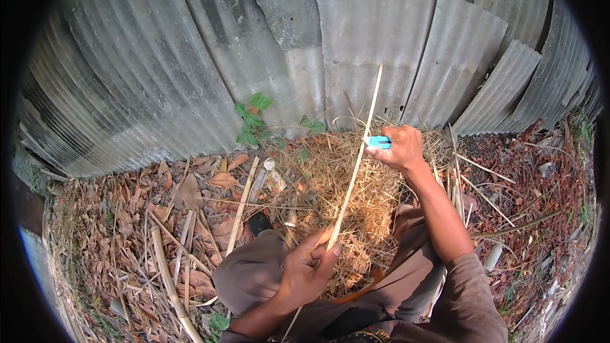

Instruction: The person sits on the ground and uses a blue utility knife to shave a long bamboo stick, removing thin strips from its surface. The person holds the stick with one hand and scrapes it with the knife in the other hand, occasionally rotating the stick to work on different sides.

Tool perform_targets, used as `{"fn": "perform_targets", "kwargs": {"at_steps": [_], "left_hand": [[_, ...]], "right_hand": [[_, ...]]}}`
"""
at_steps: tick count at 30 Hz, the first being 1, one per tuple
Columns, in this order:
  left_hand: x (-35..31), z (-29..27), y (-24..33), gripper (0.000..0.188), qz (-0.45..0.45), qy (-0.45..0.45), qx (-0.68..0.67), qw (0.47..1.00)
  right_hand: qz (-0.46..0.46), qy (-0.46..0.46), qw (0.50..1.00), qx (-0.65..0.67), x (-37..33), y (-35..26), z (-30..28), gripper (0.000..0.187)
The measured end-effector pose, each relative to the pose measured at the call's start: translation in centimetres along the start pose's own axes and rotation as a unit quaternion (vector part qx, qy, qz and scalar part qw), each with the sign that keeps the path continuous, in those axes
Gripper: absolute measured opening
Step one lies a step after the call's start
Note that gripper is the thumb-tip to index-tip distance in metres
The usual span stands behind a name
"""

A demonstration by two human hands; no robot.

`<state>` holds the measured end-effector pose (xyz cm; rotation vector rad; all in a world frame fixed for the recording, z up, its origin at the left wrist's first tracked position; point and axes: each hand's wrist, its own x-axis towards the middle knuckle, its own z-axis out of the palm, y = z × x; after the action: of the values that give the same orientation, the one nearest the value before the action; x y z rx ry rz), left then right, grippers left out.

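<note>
Bare left hand [307,272]: pinches a long, thin, pale-yellow strip of bamboo-like wood [353,184], with thumb and fingers clamped on it.
Bare right hand [401,148]: grips a bright-blue, slotted, knife-like tool [380,142], with fingers curled tightly round it.
Strip: slants up and away from the left hand, runs by the tool's left end, and points a free tip toward a fence of overlapping, weathered grey corrugated sheets [381,32]; too small there to tell whether touching the tool.
Straw-coloured, curly shavings [370,216]: lie heaped below the strip, between legs in grey-brown cloth trousers [249,273].
Small, green, broad-leaved plant [249,126]: grows at the fence's foot.
Dry brown leaves [222,180]: litter both sides, with a straight tan bamboo-like pole [170,282] at lower left.
</note>
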<state>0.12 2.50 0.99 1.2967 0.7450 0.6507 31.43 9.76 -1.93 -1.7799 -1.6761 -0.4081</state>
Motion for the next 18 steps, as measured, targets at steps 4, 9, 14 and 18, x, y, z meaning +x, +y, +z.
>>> {"fn": "perform_targets", "kwargs": {"at_steps": [4,9,14,18], "left_hand": [[-1.7,-0.1,-0.6,0.035,-0.026,-0.067,0.019,0.997],[-2.1,-0.1,-0.8,0.035,-0.09,-0.098,-0.017,0.991],[-3.3,-1.3,-0.9,0.03,-0.051,-0.104,0.009,0.993],[0.7,-2.1,-0.8,0.029,-0.127,0.066,-0.187,0.972]], "right_hand": [[0.212,0.0,0.977,-0.011,1.6,5.0,-1.6,0.077],[0.356,-0.003,0.932,-0.067,0.2,10.0,-2.8,0.085],[0.508,-0.208,0.831,-0.084,-3.1,14.4,-3.5,0.1],[0.378,-0.194,0.905,-0.023,-1.1,6.0,-2.5,0.089]]}}
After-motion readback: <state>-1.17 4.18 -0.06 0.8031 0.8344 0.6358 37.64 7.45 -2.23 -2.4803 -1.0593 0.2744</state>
